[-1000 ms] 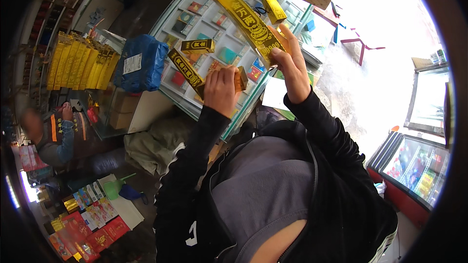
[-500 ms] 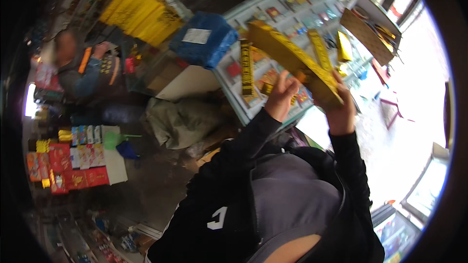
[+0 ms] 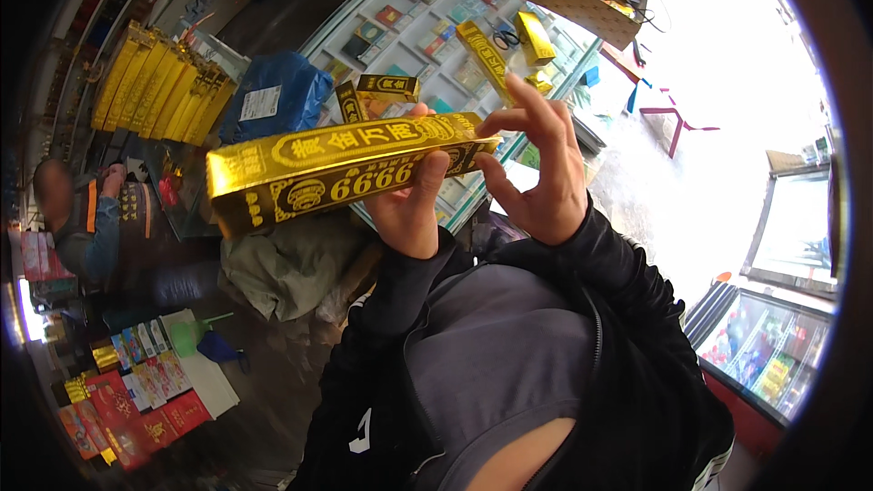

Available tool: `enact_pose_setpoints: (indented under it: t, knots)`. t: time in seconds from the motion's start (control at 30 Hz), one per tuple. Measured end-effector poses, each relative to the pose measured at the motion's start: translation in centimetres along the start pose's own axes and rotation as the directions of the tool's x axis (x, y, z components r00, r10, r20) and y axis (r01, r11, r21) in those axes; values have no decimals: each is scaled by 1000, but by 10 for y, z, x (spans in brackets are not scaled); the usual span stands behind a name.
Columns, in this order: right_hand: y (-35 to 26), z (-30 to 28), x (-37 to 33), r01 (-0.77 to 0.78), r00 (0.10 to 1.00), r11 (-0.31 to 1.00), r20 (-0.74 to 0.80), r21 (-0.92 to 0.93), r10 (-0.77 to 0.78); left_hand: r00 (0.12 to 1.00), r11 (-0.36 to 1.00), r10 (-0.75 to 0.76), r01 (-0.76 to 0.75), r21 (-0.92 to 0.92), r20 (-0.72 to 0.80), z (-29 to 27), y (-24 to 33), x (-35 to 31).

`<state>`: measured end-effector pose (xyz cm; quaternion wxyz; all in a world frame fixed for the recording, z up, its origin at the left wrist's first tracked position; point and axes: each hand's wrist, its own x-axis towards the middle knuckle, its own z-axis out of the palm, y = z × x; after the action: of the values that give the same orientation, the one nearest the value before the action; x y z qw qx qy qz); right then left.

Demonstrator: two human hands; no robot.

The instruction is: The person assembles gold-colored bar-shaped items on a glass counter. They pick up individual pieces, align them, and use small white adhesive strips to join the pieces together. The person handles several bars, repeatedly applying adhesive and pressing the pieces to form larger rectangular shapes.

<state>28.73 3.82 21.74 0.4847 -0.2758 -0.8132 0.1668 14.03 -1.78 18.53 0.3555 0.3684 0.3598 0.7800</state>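
Head view: the left hand [image 3: 405, 218] grasps the long gold box [image 3: 341, 159] left of mid-frame, thumb on its near face. This hold presumably balances the box and leaves its right end accessible. The right hand [image 3: 550, 182] is at that end, fingers parted; whether its grip is pinching or released cannot be told. Behind, the glass surface [image 3: 350, 23] carries smaller gold boxes [image 3: 535, 39] and scissors [image 3: 503, 39], below an open carton [image 3: 568, 0], upper right. The held box obstructs the lower edge of a blue parcel [image 3: 286, 91].

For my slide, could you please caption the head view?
Left hand holds a long gold box; right hand at its right end.
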Motion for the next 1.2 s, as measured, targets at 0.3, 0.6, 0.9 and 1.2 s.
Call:
enact_pose_setpoints:
  t: [0.3, 0.6, 0.9, 1.2]
  knots:
    - [-2, 1, -7, -81, 994, 993, -72, 89, 88, 996, 998, 55, -56, 17, 72, 8, -2, -10]
    - [-4, -4, -11, -441, 829, 500, 125, 746, 545, 972, 983, 148, -165, 81, 184, 1, -7, -13]
    - [5, -7, -14, -446, 645, -25, 341, 895, 684, 967, 973, 183, -204, 112, 176, 0, -8, -13]
    - [25, -5, -22, -339, 524, -322, 462, 884, 716, 970, 971, 190, -209, 120, 149, -3, -17, -10]
